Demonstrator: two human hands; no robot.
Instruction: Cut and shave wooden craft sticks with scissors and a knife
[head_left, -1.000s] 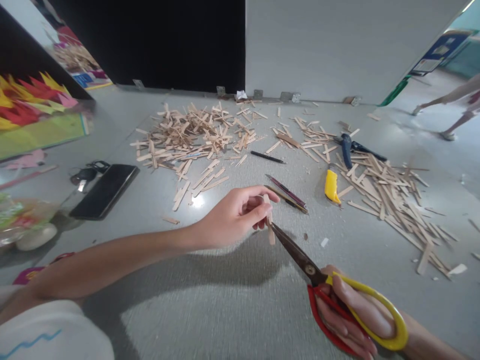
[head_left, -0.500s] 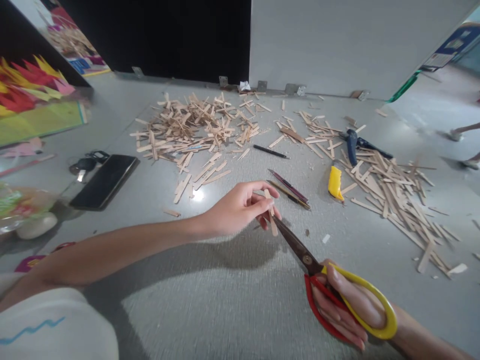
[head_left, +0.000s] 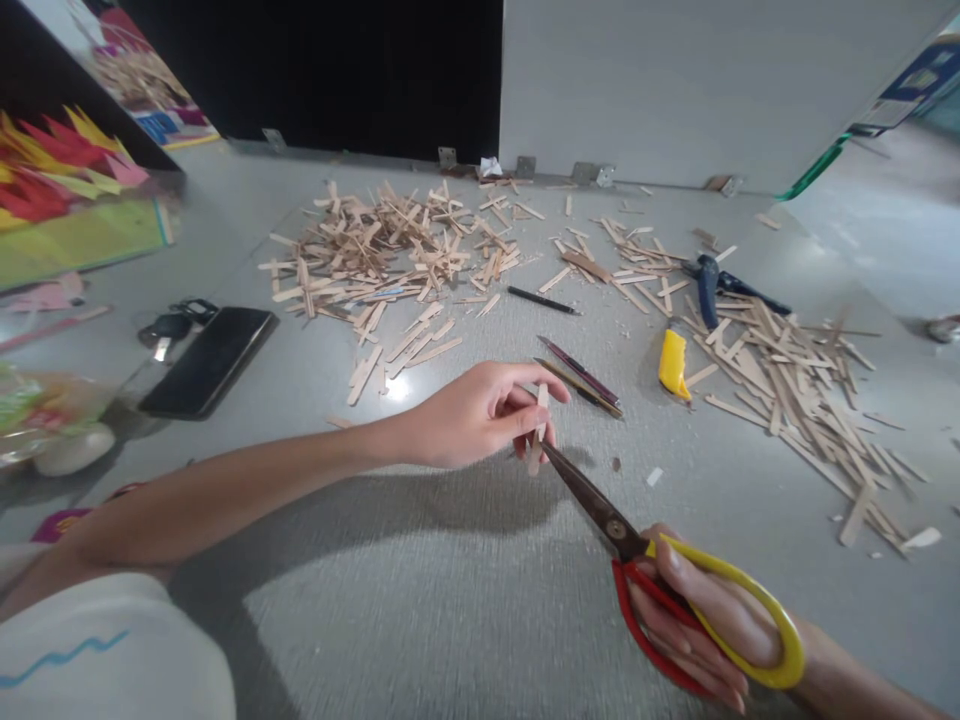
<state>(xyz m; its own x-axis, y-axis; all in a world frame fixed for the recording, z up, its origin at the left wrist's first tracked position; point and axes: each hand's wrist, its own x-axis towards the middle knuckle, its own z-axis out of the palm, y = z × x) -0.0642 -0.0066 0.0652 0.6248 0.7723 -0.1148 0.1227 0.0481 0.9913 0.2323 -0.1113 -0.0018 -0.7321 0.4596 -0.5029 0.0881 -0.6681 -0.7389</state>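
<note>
Since a second ago, both hands have barely shifted, though the short pale wooden craft stick [head_left: 537,430] now stands more upright and the blades sit a little lower on it.

Far out beyond the left forearm lies a flat black phone [head_left: 208,361], with a dark bunch of keys [head_left: 171,325] just past it. Ahead of the left hand [head_left: 480,415] spreads a loose heap of pale wooden sticks [head_left: 390,255]. That hand pinches the craft stick between thumb and fingertips near its upper end, the other fingers curled under. The stick's lower end hangs free, and the closed dark blades of the red-and-yellow-handled scissors [head_left: 645,560] touch it just below the fingers.

Thin and light, the stick looks stiff yet likely to split or snap along the grain; it is best held close to the cut, flat faces pinched.

Just beyond the stick lie two slim dark pencils [head_left: 579,380]. Ahead of the right hand [head_left: 709,625], whose fingers are threaded through the scissor loops and pressed together, sit a yellow utility knife [head_left: 673,364] and a second pile of longer wooden sticks [head_left: 795,385].
</note>
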